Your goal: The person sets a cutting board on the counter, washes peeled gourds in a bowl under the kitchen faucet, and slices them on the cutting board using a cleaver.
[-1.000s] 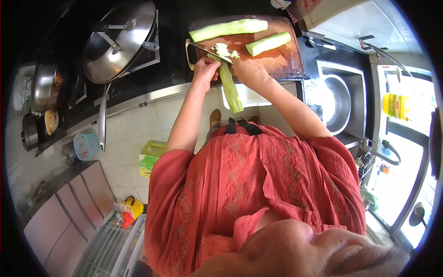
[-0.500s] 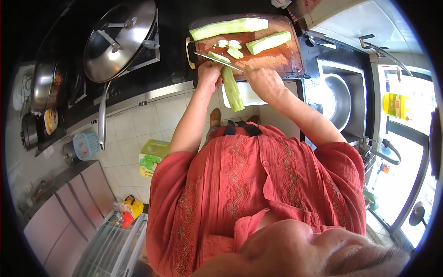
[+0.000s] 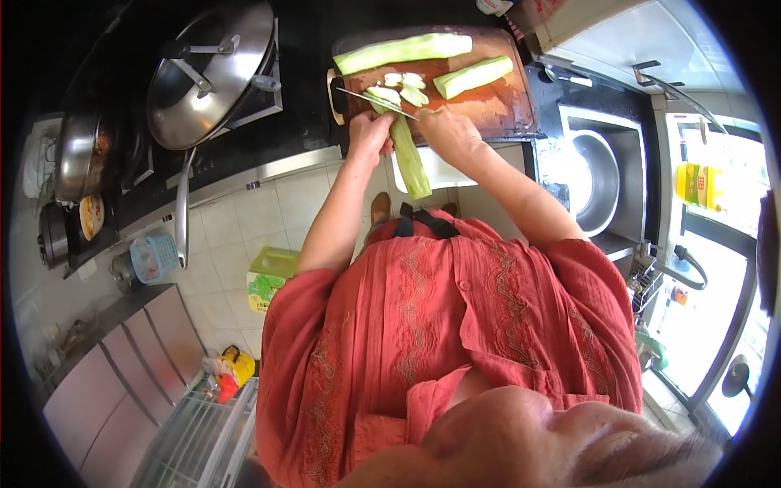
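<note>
One board (image 3: 488, 115), upper centre of frame, carries two unsliced green lengths (image 3: 403, 54). At its lower edge, our left grip (image 3: 371, 132) holds a third length (image 3: 411, 165), part-cut; our right grip (image 3: 450, 133) is clenched round the knife (image 3: 377, 102). Few slices (image 3: 414, 96) cut, bulk whole.

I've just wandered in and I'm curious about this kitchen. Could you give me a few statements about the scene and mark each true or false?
1. The left hand holds a green vegetable. True.
2. The other hand is empty. False: the right hand holds a knife.
3. Two large green pieces lie on the cutting board. True.
4. All the cookware is uncovered. False: a metal lid covers one pan.
5. The person wears blue. False: the shirt is red.
6. Small cut pieces lie on the board. True.
</note>
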A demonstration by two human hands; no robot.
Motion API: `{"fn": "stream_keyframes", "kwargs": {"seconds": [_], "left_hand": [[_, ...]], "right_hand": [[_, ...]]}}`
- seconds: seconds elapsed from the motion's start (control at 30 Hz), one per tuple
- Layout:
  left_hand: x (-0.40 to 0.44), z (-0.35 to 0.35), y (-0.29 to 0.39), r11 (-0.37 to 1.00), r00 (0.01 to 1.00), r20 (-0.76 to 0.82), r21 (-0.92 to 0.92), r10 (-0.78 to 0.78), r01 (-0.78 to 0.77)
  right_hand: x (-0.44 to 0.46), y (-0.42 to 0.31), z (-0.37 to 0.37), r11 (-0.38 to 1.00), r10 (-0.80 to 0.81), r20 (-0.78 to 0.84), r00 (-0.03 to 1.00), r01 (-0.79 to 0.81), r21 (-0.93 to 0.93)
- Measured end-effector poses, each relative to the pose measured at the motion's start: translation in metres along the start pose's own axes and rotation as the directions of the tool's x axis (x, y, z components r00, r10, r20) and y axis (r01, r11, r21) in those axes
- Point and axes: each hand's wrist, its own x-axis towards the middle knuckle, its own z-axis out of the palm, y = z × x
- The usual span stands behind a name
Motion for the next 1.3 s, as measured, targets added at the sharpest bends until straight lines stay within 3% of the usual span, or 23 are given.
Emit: {"fn": "stream_keyframes", "kwargs": {"seconds": [0.17, 0.27, 0.47, 0.53, 0.6, 0.67, 0.73, 0.77, 0.8, 0.87, 0.9, 1.0, 1.03, 1.13, 1.2, 1.3], "left_hand": [[0.000, -0.004, -0.003, 1.000, 0.999, 0.033, 0.008, -0.004, 0.004], [-0.003, -0.001, -0.002, 1.000, 1.000, -0.008, 0.000, 0.023, -0.023], [0.004, -0.004, 0.000, 0.999, 0.999, 0.020, -0.030, 0.044, -0.043], [-0.002, -0.003, -0.011, 0.999, 0.999, 0.030, -0.042, 0.031, -0.029], [-0.002, -0.004, -0.007, 1.000, 0.999, 0.027, 0.013, 0.026, -0.026], [-0.013, -0.009, -0.007, 0.998, 0.999, 0.037, 0.051, 0.020, -0.022], [-0.037, -0.003, 0.010, 0.848, 0.975, 0.048, 0.485, 0.217, -0.212], [-0.042, -0.003, 0.013, 0.822, 0.980, 0.087, 0.534, 0.177, -0.196], [-0.039, -0.005, 0.011, 0.820, 0.981, 0.089, 0.538, 0.175, -0.195], [-0.019, -0.007, 0.008, 0.836, 0.967, 0.085, 0.487, 0.241, -0.251], [-0.013, -0.006, 0.013, 0.835, 0.956, 0.073, 0.470, 0.285, -0.285], [0.004, -0.002, 0.014, 0.911, 0.972, 0.052, 0.341, 0.228, -0.232], [0.002, -0.004, 0.014, 0.911, 0.972, 0.052, 0.339, 0.230, -0.234], [-0.011, -0.010, 0.010, 0.897, 0.985, 0.005, 0.412, 0.173, -0.160], [-0.015, -0.011, 0.009, 0.894, 0.996, 0.063, 0.438, 0.070, -0.090], [-0.006, -0.009, 0.002, 0.937, 0.992, 0.093, 0.328, 0.089, -0.115]], "right_hand": [[-0.004, -0.001, -0.021, 0.998, -0.062, 0.024, 0.998, 0.062, -0.019], [-0.006, 0.007, -0.009, 0.996, -0.087, -0.075, 0.993, 0.088, 0.003], [0.002, 0.009, -0.023, 0.998, -0.064, 0.014, 0.998, 0.064, 0.018], [-0.001, 0.016, -0.011, 0.984, -0.147, 0.015, 0.989, 0.148, -0.098], [0.009, 0.021, 0.011, 0.986, -0.115, 0.023, 0.993, 0.117, -0.117], [0.011, 0.014, 0.010, 0.999, -0.047, -0.004, 0.999, 0.047, -0.015], [0.017, 0.023, 0.011, 0.988, -0.120, 0.003, 0.993, 0.119, -0.102], [0.016, 0.026, 0.014, 0.963, -0.194, 0.033, 0.980, 0.197, -0.182], [0.014, 0.029, 0.011, 0.965, -0.191, 0.032, 0.981, 0.194, -0.178], [0.010, 0.037, -0.001, 0.999, 0.044, -0.037, 0.998, -0.045, -0.025], [0.009, 0.044, -0.002, 0.997, 0.070, -0.019, 0.997, -0.071, -0.025], [-0.003, 0.044, 0.000, 0.989, 0.140, -0.064, 0.988, -0.136, 0.064], [-0.009, 0.041, 0.001, 0.991, 0.104, -0.147, 0.984, -0.090, 0.099], [-0.024, 0.023, -0.005, 0.985, 0.140, -0.153, 0.978, -0.121, 0.126], [-0.034, 0.016, -0.010, 0.997, 0.054, -0.092, 0.994, -0.049, 0.060], [-0.040, 0.009, -0.012, 0.999, 0.014, -0.047, 0.999, -0.012, 0.037]]}}
